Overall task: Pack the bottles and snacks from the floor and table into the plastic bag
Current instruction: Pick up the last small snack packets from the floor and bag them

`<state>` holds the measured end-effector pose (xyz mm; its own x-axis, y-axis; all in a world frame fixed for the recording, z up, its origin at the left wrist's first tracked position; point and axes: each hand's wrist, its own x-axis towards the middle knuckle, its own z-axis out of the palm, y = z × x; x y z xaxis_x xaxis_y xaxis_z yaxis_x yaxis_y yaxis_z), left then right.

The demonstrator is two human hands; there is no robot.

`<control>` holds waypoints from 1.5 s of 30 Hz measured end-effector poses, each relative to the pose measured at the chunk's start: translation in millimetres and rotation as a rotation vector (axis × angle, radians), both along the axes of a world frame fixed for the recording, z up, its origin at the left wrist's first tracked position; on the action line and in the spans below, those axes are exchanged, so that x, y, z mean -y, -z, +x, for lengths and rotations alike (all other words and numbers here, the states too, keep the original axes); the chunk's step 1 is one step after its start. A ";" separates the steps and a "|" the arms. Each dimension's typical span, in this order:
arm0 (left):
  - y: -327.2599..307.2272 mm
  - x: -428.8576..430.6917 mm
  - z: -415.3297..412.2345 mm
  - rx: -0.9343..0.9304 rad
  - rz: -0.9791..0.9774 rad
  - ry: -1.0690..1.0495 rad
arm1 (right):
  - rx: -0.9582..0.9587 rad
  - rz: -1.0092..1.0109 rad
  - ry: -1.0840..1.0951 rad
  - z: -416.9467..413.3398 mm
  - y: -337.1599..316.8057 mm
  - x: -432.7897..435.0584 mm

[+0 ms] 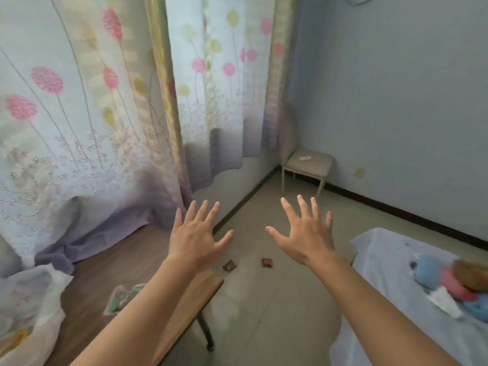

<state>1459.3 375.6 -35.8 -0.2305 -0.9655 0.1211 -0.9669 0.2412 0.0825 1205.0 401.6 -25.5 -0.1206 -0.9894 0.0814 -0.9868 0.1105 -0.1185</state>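
Observation:
My left hand [196, 233] and my right hand [303, 231] are both stretched out in front of me, fingers spread, holding nothing. Below them, two small dark snack packets lie on the tiled floor: one [229, 266] near the table's corner, the other [267, 262] a little to its right. A flat snack packet [121, 297] with green print rests on the wooden table [87, 281], partly hidden by my left forearm. The white plastic bag [29, 313] stands open at the table's left end, with something yellow inside. No bottles are visible.
Floral curtains [105, 114] hang down to the table and floor at left. A small stool [309, 162] stands in the far corner with a small object on it. A bed with a blue sheet [396, 273] and soft toys [449, 281] is at right. Tiled floor lies between table and bed.

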 end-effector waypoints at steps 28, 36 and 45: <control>68.8 352.0 -186.4 -0.090 0.052 0.072 | 0.064 0.126 0.251 -159.2 66.0 288.6; 129.8 402.9 -182.3 -0.112 0.143 -0.106 | 0.112 0.200 0.173 -144.4 131.6 371.9; 209.4 465.2 -179.7 -0.114 0.251 -0.330 | 0.095 0.326 0.034 -167.5 217.6 471.1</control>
